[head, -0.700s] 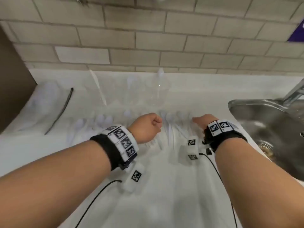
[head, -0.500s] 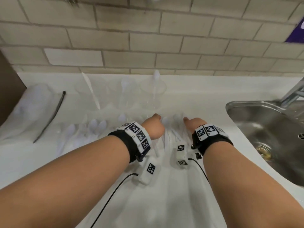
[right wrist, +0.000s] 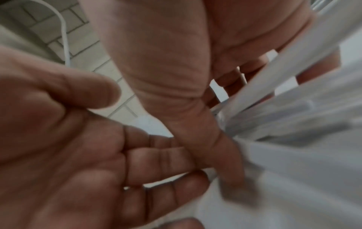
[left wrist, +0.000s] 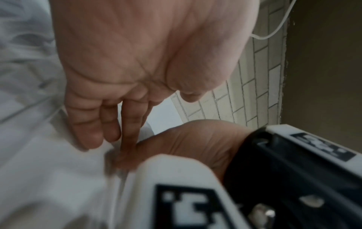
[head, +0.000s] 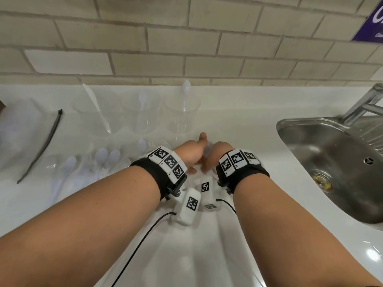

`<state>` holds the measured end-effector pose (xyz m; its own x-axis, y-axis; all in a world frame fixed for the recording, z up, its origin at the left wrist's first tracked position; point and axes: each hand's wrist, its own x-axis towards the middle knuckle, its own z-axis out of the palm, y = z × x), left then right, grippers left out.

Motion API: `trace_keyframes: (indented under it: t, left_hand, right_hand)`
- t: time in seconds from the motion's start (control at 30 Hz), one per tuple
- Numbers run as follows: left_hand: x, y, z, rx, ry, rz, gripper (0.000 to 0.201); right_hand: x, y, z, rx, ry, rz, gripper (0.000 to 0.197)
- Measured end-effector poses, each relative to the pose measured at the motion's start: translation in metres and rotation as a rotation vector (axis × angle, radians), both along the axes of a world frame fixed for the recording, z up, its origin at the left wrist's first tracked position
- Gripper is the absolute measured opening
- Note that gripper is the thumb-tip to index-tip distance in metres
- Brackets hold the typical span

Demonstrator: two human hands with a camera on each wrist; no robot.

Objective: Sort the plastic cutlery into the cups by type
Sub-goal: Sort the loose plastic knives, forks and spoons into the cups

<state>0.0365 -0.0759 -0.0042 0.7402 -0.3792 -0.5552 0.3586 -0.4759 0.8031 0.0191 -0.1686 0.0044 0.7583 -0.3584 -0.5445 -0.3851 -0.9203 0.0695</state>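
Three clear cups stand in a row at the back of the white counter: the left cup holds a knife, the middle cup and the right cup each hold one white piece. Loose white spoons lie left of my hands. My left hand and right hand are close together in front of the right cup. The left hand's fingers are nearly straight and touch the counter. Several white cutlery handles pass between the right hand's thumb and curled fingers.
A steel sink with a tap lies to the right. A black cable tie and a clear plastic bag lie at the far left. A tiled wall stands behind the cups.
Both hands have moved forward and toward each other, from apart to almost touching. The left fist has opened out.
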Motion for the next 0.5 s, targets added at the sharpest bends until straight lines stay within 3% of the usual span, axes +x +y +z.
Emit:
trace_keyframes:
  t: [0.23, 0.3, 0.43, 0.5]
  left_hand:
    - [-0.006, 0.007, 0.001, -0.122, 0.074, -0.035, 0.077]
    - [-0.006, 0.01, 0.003, -0.157, 0.088, 0.017, 0.075]
    - [-0.001, 0.025, 0.012, -0.24, 0.028, 0.177, 0.067]
    - [0.0, 0.036, 0.018, -0.299, 0.007, 0.242, 0.069]
  right_hand:
    - [0.016, 0.005, -0.02, -0.022, -0.066, -0.035, 0.056]
    - [0.014, 0.004, -0.022, -0.016, -0.091, -0.133, 0.062]
    - [0.012, -0.004, -0.035, 0.057, -0.239, -0.198, 0.051]
    - [0.01, -0.004, -0.034, 0.018, -0.222, -0.204, 0.052]
